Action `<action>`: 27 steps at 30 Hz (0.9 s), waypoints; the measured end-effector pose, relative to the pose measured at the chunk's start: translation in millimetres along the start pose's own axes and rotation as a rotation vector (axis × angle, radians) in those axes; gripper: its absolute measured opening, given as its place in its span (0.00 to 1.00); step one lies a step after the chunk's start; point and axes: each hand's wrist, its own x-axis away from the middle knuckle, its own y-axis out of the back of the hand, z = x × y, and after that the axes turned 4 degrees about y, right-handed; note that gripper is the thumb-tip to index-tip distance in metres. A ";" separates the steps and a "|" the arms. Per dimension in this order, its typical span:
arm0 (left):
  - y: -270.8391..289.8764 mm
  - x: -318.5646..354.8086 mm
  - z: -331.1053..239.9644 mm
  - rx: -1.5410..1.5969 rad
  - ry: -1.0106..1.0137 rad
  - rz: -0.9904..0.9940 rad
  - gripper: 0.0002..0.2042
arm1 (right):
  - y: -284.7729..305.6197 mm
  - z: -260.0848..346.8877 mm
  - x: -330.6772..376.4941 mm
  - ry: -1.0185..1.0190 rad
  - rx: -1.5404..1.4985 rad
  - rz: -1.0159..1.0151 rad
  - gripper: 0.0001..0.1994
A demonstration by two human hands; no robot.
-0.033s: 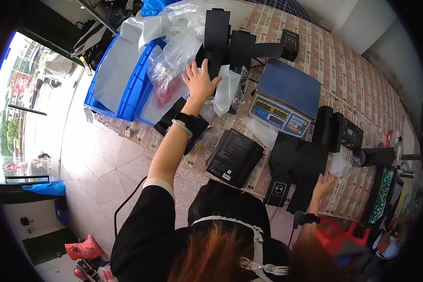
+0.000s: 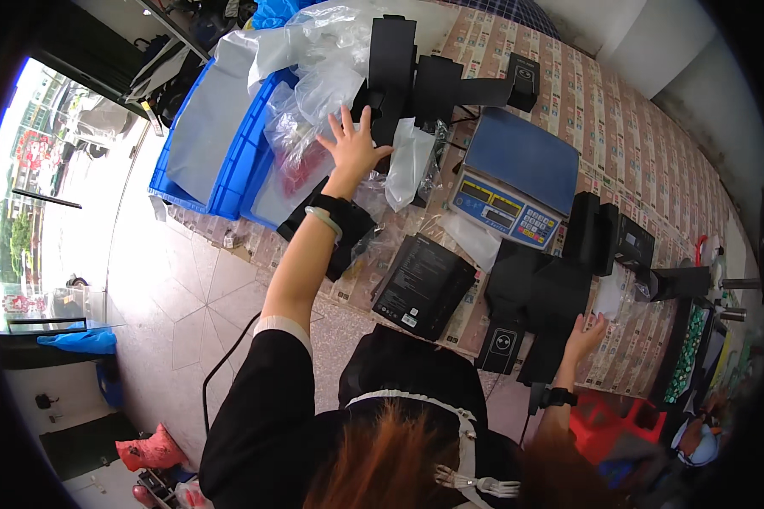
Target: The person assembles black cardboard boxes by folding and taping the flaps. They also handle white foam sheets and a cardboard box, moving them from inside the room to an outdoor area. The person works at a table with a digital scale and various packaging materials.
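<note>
My left hand (image 2: 354, 153), fingers spread and holding nothing, is over the clear plastic bags (image 2: 327, 93). It is beside an unfolded black box (image 2: 391, 59) with several flaps; whether it touches bag or box I cannot tell. Below my left wrist lies a crumpled black piece (image 2: 348, 242). At the table's near right edge my right hand (image 2: 581, 341) is open with fingers apart, beside another unfolded black box (image 2: 538, 284). A closed flat black box (image 2: 424, 286) with small print lies between my arms. A white plastic sleeve (image 2: 409, 165) is right of my left hand.
A blue-topped weighing scale (image 2: 520, 161) stands mid-table. At the left is a blue crate (image 2: 244, 174) with grey sheeting. A small black box (image 2: 634, 243) and upright black pieces (image 2: 590, 233) are right of the scale. A red stool (image 2: 611, 428) is below the table edge.
My left hand has shifted slightly left and down, away from the black box's flaps, with fingers still spread. My right hand has stayed in place.
</note>
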 end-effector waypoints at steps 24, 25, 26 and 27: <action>37.0 27.7 92.8 0.765 -0.064 0.193 0.10 | -187.8 418.9 -17.3 0.572 -0.401 0.287 0.07; 18.3 44.3 92.3 0.637 -0.246 0.265 0.11 | -175.4 419.8 -20.4 0.428 -0.533 0.303 0.07; -2.1 61.3 89.9 0.493 -0.235 0.367 0.11 | -165.8 418.2 -22.9 0.343 -0.586 0.337 0.09; -25.9 74.1 84.4 0.381 -0.233 0.354 0.10 | -164.2 413.1 -23.6 0.398 -0.540 0.352 0.10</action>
